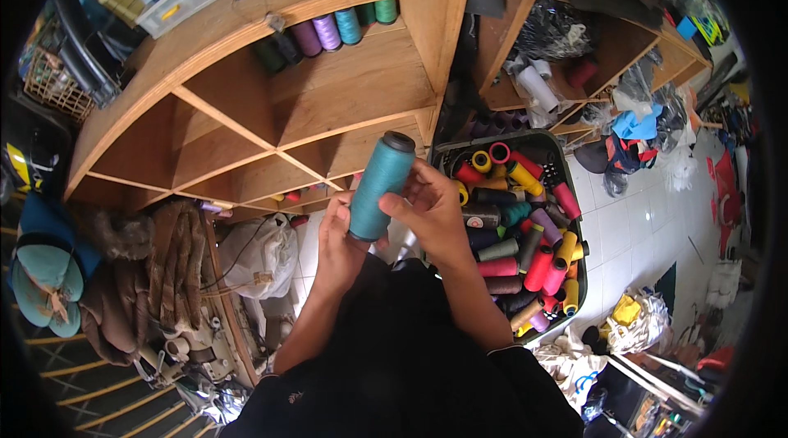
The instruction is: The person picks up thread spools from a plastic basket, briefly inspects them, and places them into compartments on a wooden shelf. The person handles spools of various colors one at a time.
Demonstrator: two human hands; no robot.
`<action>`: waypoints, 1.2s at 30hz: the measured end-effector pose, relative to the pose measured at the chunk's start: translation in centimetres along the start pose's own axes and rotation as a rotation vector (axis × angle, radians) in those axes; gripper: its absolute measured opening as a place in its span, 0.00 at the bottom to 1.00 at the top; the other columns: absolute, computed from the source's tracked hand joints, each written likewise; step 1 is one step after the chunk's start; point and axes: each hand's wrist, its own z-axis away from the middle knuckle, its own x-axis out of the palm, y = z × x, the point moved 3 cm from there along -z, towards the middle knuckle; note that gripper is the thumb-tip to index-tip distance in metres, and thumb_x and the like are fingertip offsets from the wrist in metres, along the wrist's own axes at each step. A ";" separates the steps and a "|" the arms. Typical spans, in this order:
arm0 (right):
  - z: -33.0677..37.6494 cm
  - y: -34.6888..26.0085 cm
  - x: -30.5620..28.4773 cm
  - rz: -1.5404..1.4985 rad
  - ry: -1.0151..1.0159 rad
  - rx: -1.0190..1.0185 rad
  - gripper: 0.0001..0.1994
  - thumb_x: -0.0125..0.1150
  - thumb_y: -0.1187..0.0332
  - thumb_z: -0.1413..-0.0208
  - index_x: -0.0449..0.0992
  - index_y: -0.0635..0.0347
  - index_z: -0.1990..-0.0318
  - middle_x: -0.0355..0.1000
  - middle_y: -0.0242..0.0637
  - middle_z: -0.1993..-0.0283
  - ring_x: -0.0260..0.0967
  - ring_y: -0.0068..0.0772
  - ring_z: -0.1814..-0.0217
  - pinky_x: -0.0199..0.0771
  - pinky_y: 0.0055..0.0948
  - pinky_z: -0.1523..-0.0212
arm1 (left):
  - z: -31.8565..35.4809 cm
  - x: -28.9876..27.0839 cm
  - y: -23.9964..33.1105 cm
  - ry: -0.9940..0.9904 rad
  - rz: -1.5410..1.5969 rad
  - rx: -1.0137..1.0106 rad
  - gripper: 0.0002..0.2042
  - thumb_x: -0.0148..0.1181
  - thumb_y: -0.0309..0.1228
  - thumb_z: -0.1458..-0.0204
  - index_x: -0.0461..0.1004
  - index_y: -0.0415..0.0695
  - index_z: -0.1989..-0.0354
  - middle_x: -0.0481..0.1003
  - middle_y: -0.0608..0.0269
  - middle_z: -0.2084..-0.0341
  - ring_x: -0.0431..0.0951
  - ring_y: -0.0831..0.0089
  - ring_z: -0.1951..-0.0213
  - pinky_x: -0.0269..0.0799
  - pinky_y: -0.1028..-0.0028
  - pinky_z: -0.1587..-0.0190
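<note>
A large spool of teal thread point(380, 190) with a dark end cap is held up in front of my body, tilted with its top leaning right. My left hand point(335, 234) supports its lower left side, fingers closed against it. From the right, my right hand point(433, 212) grips it with the thumb across the thread and the fingers behind the upper part. Just right of my right hand stands a dark bin point(584, 274) heaped with thread spools in red, yellow, brown, purple and green.
Ahead is a wooden shelf unit point(275, 145) with several purple, blue and green spools point(327, 32) in its upper compartment. Clear plastic drawers point(179, 4) sit on top. A white sack point(261, 256) and brown cloth point(176, 270) lie left; plastic bags point(639, 319) lie on the right floor.
</note>
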 end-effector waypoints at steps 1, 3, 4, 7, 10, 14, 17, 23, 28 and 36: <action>-0.1 0.4 -0.5 -0.004 -0.026 0.018 0.25 0.72 0.73 0.53 0.71 0.66 0.47 0.75 0.35 0.59 0.72 0.25 0.57 0.72 0.28 0.51 | 0.0 0.0 -0.2 0.009 -0.004 -0.026 0.24 0.42 0.52 0.37 0.63 0.41 0.51 0.72 0.54 0.64 0.73 0.71 0.69 0.69 0.74 0.72; -0.4 2.4 -2.3 -0.097 -0.068 0.073 0.28 0.74 0.73 0.55 0.70 0.66 0.45 0.75 0.35 0.54 0.71 0.26 0.51 0.70 0.30 0.47 | 0.0 -0.3 -0.6 -0.006 0.050 -0.162 0.25 0.42 0.54 0.38 0.63 0.42 0.52 0.72 0.55 0.66 0.72 0.73 0.71 0.66 0.75 0.73; -0.4 3.3 -2.9 -0.108 -0.076 0.089 0.28 0.74 0.72 0.55 0.70 0.66 0.45 0.74 0.36 0.53 0.71 0.26 0.50 0.69 0.30 0.45 | 0.0 -0.4 -0.7 -0.017 0.078 -0.226 0.25 0.42 0.55 0.39 0.63 0.42 0.52 0.72 0.55 0.68 0.71 0.73 0.72 0.65 0.75 0.74; 0.2 4.7 -3.5 -0.150 -0.106 0.145 0.29 0.74 0.71 0.55 0.69 0.67 0.44 0.72 0.37 0.48 0.68 0.28 0.45 0.64 0.31 0.41 | 0.5 -0.9 -1.8 -0.042 0.261 -0.414 0.26 0.41 0.56 0.38 0.66 0.42 0.52 0.72 0.55 0.69 0.66 0.77 0.78 0.62 0.77 0.75; 0.6 5.3 -3.4 -0.177 -0.130 0.161 0.28 0.74 0.71 0.55 0.69 0.66 0.45 0.72 0.35 0.50 0.68 0.27 0.46 0.65 0.31 0.41 | 0.8 -1.8 -1.6 -0.120 0.243 -0.531 0.24 0.41 0.52 0.37 0.66 0.41 0.51 0.73 0.55 0.67 0.70 0.73 0.74 0.66 0.74 0.70; 1.4 6.3 -3.4 -0.079 -0.012 0.140 0.25 0.74 0.74 0.55 0.70 0.64 0.49 0.73 0.34 0.53 0.70 0.26 0.49 0.68 0.30 0.45 | 0.6 -2.8 -0.1 -0.048 -0.640 -0.003 0.21 0.46 0.46 0.37 0.67 0.38 0.51 0.75 0.55 0.66 0.74 0.71 0.70 0.70 0.72 0.62; 1.9 7.3 -3.3 0.046 0.030 0.173 0.23 0.73 0.76 0.55 0.70 0.63 0.52 0.73 0.34 0.55 0.71 0.25 0.53 0.71 0.28 0.49 | 1.1 -3.1 -0.2 -0.087 -0.698 -0.057 0.18 0.62 0.35 0.45 0.68 0.36 0.52 0.75 0.58 0.64 0.76 0.73 0.64 0.71 0.73 0.57; 2.2 8.4 -4.8 -0.057 0.019 0.230 0.22 0.69 0.78 0.52 0.70 0.63 0.48 0.73 0.34 0.57 0.71 0.23 0.59 0.72 0.24 0.53 | 1.8 -2.9 -0.1 -0.001 -0.320 -0.150 0.18 0.66 0.25 0.49 0.69 0.33 0.52 0.76 0.57 0.59 0.75 0.74 0.57 0.72 0.74 0.52; 1.6 4.7 -3.3 0.079 0.134 0.100 0.25 0.66 0.74 0.47 0.66 0.63 0.41 0.72 0.37 0.53 0.70 0.24 0.57 0.72 0.24 0.54 | 1.7 -3.0 0.9 0.031 -0.240 -0.094 0.17 0.65 0.23 0.49 0.70 0.34 0.51 0.75 0.57 0.57 0.74 0.74 0.53 0.71 0.72 0.49; 1.7 3.7 0.1 0.183 0.062 0.105 0.24 0.68 0.68 0.47 0.66 0.65 0.45 0.72 0.38 0.55 0.71 0.25 0.58 0.72 0.26 0.56 | 1.7 -1.2 1.8 0.096 -0.734 0.118 0.18 0.67 0.21 0.53 0.71 0.33 0.53 0.77 0.56 0.60 0.76 0.73 0.56 0.72 0.73 0.52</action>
